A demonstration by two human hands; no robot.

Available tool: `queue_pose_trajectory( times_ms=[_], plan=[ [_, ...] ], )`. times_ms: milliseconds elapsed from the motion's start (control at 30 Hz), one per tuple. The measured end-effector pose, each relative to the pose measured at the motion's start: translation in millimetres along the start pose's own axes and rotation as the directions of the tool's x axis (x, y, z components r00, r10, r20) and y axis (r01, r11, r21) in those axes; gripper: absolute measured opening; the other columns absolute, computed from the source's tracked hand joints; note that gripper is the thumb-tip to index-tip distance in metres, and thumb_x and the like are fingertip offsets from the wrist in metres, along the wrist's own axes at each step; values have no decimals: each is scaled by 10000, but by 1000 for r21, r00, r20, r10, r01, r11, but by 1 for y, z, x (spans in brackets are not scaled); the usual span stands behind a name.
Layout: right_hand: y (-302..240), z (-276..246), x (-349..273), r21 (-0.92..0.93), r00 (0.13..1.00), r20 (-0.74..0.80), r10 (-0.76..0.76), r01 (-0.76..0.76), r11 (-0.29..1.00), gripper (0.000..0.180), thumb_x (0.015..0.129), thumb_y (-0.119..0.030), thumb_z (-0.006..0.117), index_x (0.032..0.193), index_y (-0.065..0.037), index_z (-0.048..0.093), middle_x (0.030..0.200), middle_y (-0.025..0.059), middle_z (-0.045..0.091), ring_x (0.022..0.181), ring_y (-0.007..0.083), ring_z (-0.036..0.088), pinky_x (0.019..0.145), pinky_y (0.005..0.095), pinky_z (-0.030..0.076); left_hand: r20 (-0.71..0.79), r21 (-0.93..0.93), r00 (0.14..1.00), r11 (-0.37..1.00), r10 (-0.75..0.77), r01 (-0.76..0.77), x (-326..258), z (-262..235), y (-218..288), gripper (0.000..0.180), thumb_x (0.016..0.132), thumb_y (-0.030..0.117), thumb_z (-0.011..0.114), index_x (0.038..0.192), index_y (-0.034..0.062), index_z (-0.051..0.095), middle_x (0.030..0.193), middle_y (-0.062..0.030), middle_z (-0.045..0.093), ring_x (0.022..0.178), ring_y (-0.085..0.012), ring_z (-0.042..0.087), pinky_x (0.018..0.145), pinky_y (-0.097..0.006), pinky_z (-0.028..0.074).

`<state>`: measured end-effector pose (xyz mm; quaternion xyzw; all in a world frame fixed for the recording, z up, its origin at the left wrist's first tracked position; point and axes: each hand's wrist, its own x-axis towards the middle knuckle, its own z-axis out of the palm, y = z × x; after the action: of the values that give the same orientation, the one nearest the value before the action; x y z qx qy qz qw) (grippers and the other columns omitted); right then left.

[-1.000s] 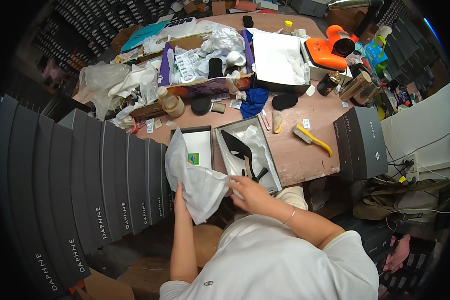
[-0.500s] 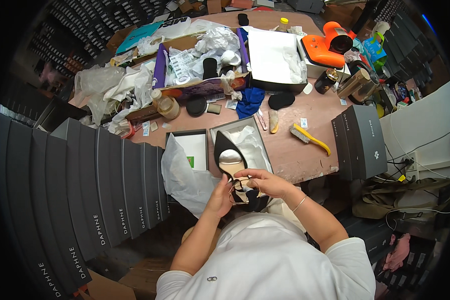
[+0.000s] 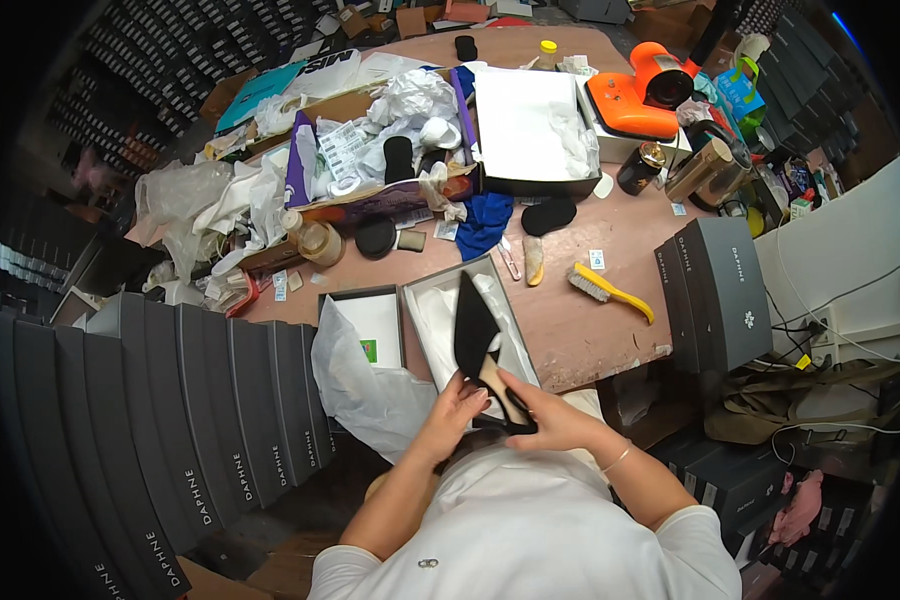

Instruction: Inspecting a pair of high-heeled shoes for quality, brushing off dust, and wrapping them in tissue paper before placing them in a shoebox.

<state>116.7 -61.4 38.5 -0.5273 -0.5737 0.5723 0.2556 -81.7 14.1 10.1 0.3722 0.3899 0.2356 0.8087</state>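
A black pointed-toe shoe (image 3: 476, 325) with a beige insole is tilted, its toe pointing away from me over the open shoe box. My left hand (image 3: 452, 416) closes on the shoe's left side, near its middle. Around the heel end, on the right, my right hand (image 3: 552, 418) grips it. Part of the heel is hidden by my fingers. White paper (image 3: 435, 312) lines the open grey shoe box (image 3: 516, 318) beneath the toe. Left of it lies a shallow grey tray-like box part (image 3: 378, 318) with a small green packet (image 3: 369, 350), and white tissue (image 3: 362, 392) drapes over its near edge.
Stacked grey shoe boxes (image 3: 200, 420) rise on my left, others (image 3: 720, 290) on the right. A yellow-handled brush (image 3: 610, 292), a blue cloth (image 3: 485, 225) and a glass jar (image 3: 320, 242) lie beyond. Farther back are a paper-filled purple box (image 3: 295, 175) and an orange machine (image 3: 635, 105).
The shoe has been turned in my hands, so more of its black upper shows and less insole. My right hand has shifted from the strap area to wrap the heel end.
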Motion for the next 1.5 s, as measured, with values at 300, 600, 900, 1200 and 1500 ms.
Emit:
queue_pose_trajectory(
  times_ms=[300, 600, 900, 1200, 1500],
  plan=[
    [5, -40, -45, 815, 955, -268, 125, 155, 559, 995, 659, -303, 743, 1466, -52, 219, 1109, 145, 560, 1012, 245, 595, 858, 368, 516, -68, 956, 972, 295, 226, -1, 174, -59, -3, 355, 922, 168, 560, 1232, 2, 511, 790, -112, 643, 737, -164, 657, 662, -294, 523],
    [27, -23, -60, 932, 912, -361, -193, 359, -45, 805, 690, -394, 679, 1275, 97, 424, 1207, 253, 509, 1021, 330, 591, 739, 479, 570, 437, 670, 678, 289, 592, -684, 31, 15, 219, 202, 890, 116, 518, 740, -10, 566, 690, -87, 527, 635, -151, 494, 584, -305, 391],
    [-6, -5, -47, 986, 923, -165, -347, 168, -20, 826, 668, -421, 699, 1239, 116, 437, 1152, 263, 515, 930, 325, 601, 679, 439, 573, 457, 884, 565, -419, 687, -205, 5, -35, 213, 115, 730, 65, 647, 750, 38, 538, 749, -110, 531, 723, -297, 563, 633, -410, 454],
    [-69, -5, 1, 843, 833, 459, -308, -300, 447, 1029, 690, -332, 709, 1483, -62, 110, 1124, 197, 532, 830, 312, 629, 606, 395, 567, 549, 835, 657, -300, 517, -462, -44, -28, 174, 358, 729, -45, 567, 1084, 3, 565, 1095, -136, 562, 956, -310, 598, 768, -382, 515],
    [-34, 8, -4, 768, 895, 444, -49, -351, 536, 883, 802, -243, 646, 1506, -117, 128, 1220, 196, 524, 962, 289, 613, 720, 406, 551, 274, 960, 807, -194, 524, -200, -35, -84, 136, 466, 735, -23, 575, 1191, 1, 478, 1310, -145, 466, 938, -369, 615, 772, -427, 521]
  ],
)
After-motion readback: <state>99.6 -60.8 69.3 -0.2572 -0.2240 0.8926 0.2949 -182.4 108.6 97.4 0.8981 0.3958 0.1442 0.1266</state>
